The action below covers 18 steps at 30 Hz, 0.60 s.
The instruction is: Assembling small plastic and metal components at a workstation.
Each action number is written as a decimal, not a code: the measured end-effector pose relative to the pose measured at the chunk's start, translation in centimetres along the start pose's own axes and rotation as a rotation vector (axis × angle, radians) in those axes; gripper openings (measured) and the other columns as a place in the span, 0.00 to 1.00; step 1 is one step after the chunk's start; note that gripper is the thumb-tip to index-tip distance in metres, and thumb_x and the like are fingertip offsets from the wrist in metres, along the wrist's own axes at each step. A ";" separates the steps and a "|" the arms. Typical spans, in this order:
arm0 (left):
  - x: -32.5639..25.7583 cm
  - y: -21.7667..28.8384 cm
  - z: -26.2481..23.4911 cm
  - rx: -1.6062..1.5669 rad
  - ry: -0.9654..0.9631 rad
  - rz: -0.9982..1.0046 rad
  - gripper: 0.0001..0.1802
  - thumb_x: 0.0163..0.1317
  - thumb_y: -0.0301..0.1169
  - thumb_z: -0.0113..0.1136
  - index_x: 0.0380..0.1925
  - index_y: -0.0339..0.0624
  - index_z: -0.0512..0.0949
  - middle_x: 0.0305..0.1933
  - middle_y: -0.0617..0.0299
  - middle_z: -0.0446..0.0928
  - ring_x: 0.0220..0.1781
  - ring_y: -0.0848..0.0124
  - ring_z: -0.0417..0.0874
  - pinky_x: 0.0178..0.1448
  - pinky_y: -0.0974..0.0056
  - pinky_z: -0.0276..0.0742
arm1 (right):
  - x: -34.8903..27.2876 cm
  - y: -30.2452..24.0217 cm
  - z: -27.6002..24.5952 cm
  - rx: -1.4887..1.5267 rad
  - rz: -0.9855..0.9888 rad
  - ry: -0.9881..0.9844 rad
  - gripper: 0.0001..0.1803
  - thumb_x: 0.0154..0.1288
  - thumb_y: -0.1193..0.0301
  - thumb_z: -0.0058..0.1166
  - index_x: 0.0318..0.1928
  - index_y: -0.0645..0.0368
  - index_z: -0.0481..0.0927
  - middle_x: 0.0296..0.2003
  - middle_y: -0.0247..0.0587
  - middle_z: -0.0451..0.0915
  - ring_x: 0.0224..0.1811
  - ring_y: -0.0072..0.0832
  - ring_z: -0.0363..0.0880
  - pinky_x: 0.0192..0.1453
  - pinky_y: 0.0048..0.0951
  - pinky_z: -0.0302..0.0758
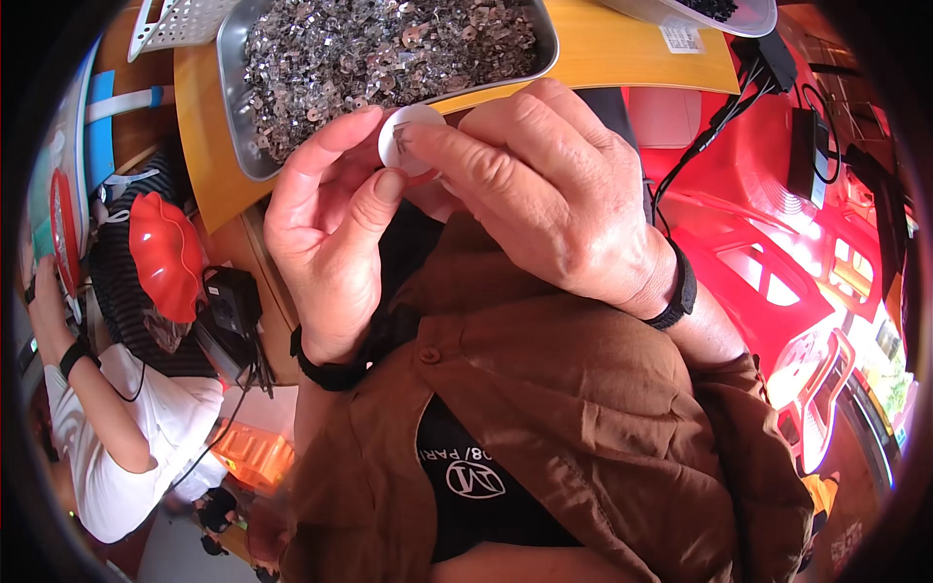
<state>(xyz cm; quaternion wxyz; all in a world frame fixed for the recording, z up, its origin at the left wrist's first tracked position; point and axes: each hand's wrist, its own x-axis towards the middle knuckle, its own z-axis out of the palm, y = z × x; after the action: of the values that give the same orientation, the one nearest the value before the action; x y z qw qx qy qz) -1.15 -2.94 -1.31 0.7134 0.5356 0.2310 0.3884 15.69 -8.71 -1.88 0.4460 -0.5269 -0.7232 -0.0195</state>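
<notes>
Just in front of the metal tray, a small white round piece is held up between my two hands. A small dark mark or part shows on its face; I cannot tell which. My left hand pinches the left edge of the piece between thumb and fingertips. From the other side my right hand closes its fingers on it, the forefinger lying against its face. The right thumb is hidden beneath. Directly beyond my hands, the metal tray is heaped with small metal parts like clips and washers.
The tray stands on a yellow board. A white perforated basket and a clear tub of dark parts flank it. At left are a red wavy-rimmed bowl and a co-worker's arm. Red plastic chairs fill the right.
</notes>
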 end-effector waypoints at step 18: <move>0.5 -0.6 -0.3 0.141 0.171 0.046 0.16 0.59 0.18 0.57 0.49 0.31 0.73 0.47 0.52 0.77 0.46 0.67 0.80 0.51 0.65 0.76 | 0.6 -0.7 0.3 0.100 0.104 -0.121 0.26 0.44 0.80 0.63 0.48 0.62 0.74 0.33 0.37 0.75 0.34 0.32 0.76 0.34 0.28 0.75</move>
<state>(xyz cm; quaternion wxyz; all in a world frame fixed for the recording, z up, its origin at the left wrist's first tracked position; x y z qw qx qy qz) -0.88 -2.47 -1.97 0.6426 0.5545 0.3053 0.4316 14.97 -8.42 -1.37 0.4276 -0.5409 -0.7207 0.0718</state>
